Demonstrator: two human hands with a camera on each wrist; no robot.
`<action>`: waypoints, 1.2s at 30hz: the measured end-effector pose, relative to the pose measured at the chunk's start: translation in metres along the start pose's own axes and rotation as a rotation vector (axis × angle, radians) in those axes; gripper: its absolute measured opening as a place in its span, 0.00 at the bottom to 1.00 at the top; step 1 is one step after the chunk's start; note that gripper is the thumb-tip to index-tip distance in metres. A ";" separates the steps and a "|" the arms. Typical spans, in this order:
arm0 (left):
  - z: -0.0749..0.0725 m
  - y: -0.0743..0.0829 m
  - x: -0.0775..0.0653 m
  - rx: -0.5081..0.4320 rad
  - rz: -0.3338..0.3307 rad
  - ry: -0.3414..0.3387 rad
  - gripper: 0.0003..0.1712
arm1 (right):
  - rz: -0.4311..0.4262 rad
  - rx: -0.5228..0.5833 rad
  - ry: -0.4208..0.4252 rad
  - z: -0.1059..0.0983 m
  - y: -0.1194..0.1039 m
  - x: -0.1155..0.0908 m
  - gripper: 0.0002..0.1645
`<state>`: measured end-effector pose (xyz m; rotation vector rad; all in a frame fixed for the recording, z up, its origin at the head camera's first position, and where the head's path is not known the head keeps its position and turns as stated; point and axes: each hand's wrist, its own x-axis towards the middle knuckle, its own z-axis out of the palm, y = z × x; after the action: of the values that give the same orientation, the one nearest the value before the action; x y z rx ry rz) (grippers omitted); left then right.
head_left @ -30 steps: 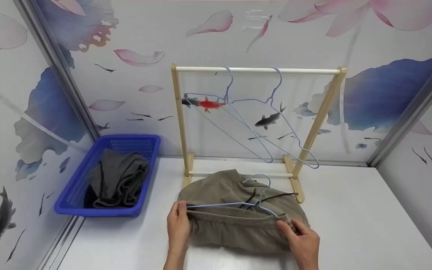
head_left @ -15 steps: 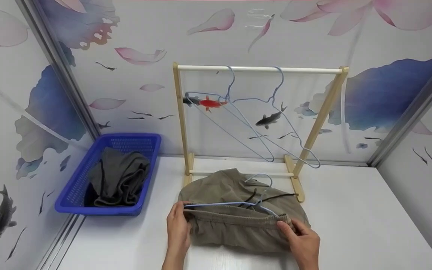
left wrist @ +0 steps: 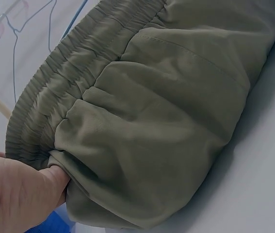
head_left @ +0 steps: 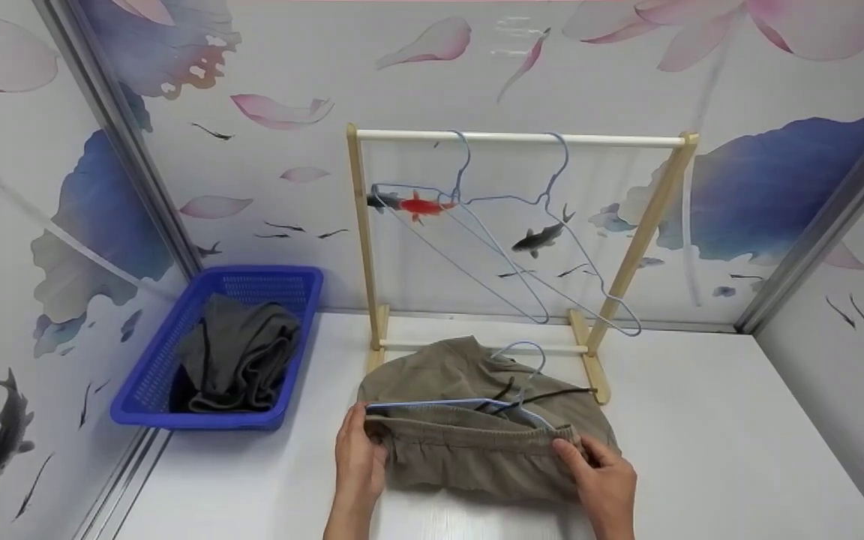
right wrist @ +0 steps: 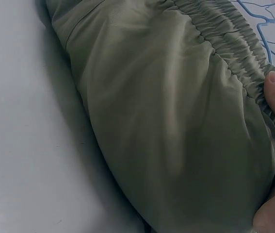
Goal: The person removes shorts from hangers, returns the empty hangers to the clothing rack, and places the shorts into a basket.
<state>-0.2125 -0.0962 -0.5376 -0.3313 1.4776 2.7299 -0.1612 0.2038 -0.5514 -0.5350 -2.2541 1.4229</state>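
Note:
Olive-grey pants (head_left: 477,457) with a gathered elastic waistband and dark drawstrings lie on the white table. A light-blue wire hanger (head_left: 424,405) sits in the waist opening, its hook pointing away from me. My left hand (head_left: 359,454) grips the left end of the waistband, its fingertips right at the hanger's left end. At the other end, my right hand (head_left: 603,472) pinches the waistband, thumb on top, where the hanger's right arm goes into the cloth. In the left wrist view, the left thumb (left wrist: 55,177) presses into a fold below the waistband (left wrist: 45,104).
Behind the pants stands a wooden rack (head_left: 364,247) with a white rail (head_left: 507,137); two blue wire hangers (head_left: 552,180) hang from it. To the left, a blue plastic basket (head_left: 124,416) holds dark grey clothing (head_left: 237,352). Printed wall panels enclose the table.
My left hand has shifted slightly outward, and the hanger's left arm now reaches farther left and a little higher at the waistband's edge. My right hand has barely moved.

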 end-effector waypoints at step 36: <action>0.010 -0.005 -0.003 0.325 -0.053 0.046 0.36 | 0.071 0.145 -0.056 0.011 0.002 -0.004 0.20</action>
<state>-0.2106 -0.0848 -0.5356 -0.4162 1.8565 2.4011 -0.1637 0.1944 -0.5582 -0.5386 -2.1725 1.6408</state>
